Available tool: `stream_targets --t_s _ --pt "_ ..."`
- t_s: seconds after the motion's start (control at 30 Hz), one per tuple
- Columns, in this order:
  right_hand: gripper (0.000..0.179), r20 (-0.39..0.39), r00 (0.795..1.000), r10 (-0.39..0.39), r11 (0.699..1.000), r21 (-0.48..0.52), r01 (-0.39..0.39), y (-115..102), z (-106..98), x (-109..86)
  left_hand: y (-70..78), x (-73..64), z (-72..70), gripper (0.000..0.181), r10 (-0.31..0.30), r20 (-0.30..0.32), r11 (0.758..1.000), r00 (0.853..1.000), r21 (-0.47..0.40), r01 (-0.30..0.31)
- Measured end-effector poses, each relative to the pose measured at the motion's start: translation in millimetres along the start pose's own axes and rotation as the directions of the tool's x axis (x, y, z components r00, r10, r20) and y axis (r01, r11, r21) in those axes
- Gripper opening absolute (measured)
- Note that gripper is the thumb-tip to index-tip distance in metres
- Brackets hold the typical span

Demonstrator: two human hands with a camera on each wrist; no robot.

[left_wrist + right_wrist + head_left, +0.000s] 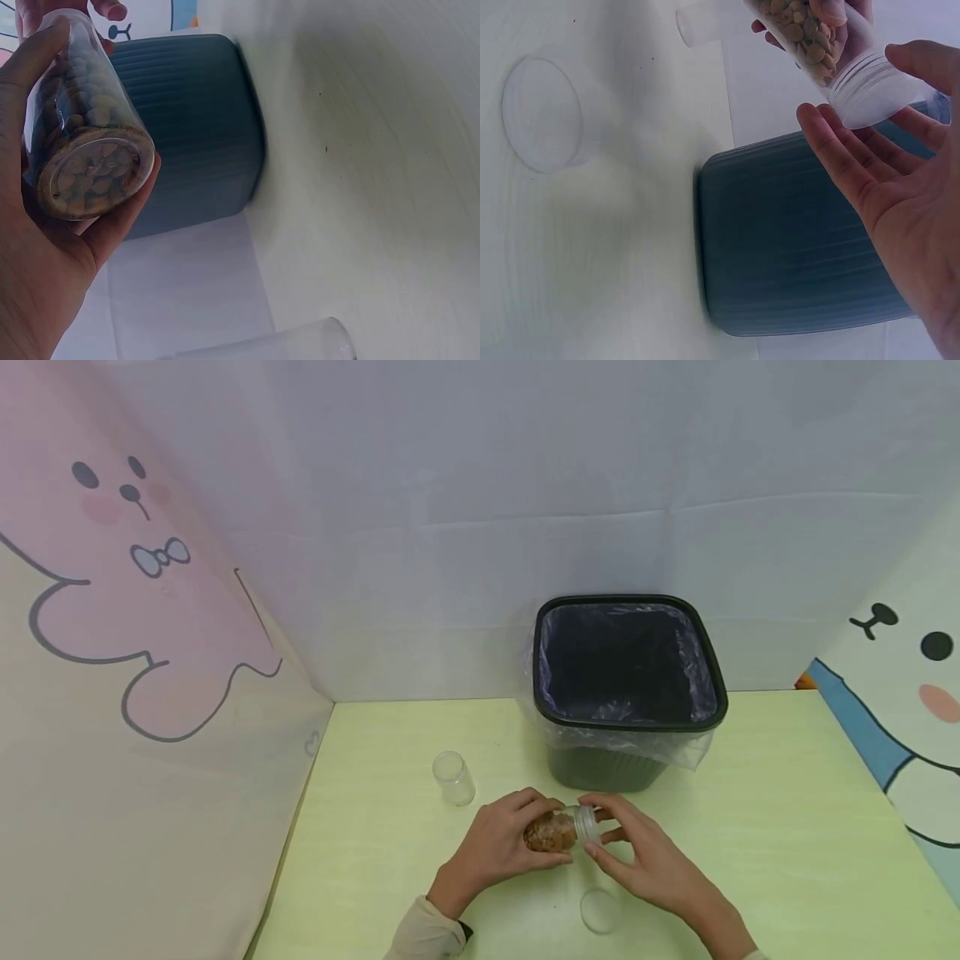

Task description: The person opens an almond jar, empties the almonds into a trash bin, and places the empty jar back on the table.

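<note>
At the lower centre of the head view there are two hands (pixel 498 842) (pixel 648 862), two clear jars (pixel 553 833) (pixel 454 783) and one clear round lid-like piece (pixel 601 911); right of centre, one bin (pixel 609 770); two cartoon animals (pixel 202 610) (pixel 907 693).

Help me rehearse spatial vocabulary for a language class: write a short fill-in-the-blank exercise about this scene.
1. The ____ hand grips the body of the jar of brown pieces.
2. The rim of the trash bin is coloured ____.
3. In the head view, the trash bin stands to the ____ of the other clear jar.

Missing words: left; black; right.
</note>
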State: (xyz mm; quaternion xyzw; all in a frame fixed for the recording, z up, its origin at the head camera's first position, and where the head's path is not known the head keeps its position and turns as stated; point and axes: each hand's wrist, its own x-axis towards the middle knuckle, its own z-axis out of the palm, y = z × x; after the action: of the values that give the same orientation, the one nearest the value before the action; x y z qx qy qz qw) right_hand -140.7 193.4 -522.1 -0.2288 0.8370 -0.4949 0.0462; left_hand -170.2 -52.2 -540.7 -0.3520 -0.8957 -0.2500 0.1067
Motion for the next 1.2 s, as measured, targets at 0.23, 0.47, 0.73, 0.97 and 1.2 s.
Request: stream_targets --t_s 0.23,0.47,0.73,0.97,1.2 --pt "0.052 -0.033 0.999 -0.014 1.000 0.025 0.015 4 0 -6.7 1.6 0.2 -1.7 0.057 0.002 0.004 0.999 1.000 -0.043 -0.001" --pt "0.054 -0.026 1.000 -0.012 0.989 0.149 0.016 12 -3 -10.4 0.1 2.8 -6.4 0.058 0.018 -0.016 0.999 1.000 -0.032 -0.019" --pt "0.060 -0.040 0.997 -0.061 0.951 0.300 0.070 24 2 -11.5 -1.5 7.1 -12.8 0.060 -0.010 -0.012 0.999 1.000 -0.051 0.009" --pt "0.063 -0.054 0.997 -0.062 0.974 0.216 0.072 44 8 -14.4 0.8 10.4 -21.4 0.061 0.014 -0.034 1.000 0.999 -0.027 -0.015" --pt "0.069 -0.140 0.988 -0.065 0.987 -0.153 0.043 66 12 -18.6 2.1 14.7 -32.9 0.061 0.048 -0.055 0.999 0.997 0.010 -0.048"
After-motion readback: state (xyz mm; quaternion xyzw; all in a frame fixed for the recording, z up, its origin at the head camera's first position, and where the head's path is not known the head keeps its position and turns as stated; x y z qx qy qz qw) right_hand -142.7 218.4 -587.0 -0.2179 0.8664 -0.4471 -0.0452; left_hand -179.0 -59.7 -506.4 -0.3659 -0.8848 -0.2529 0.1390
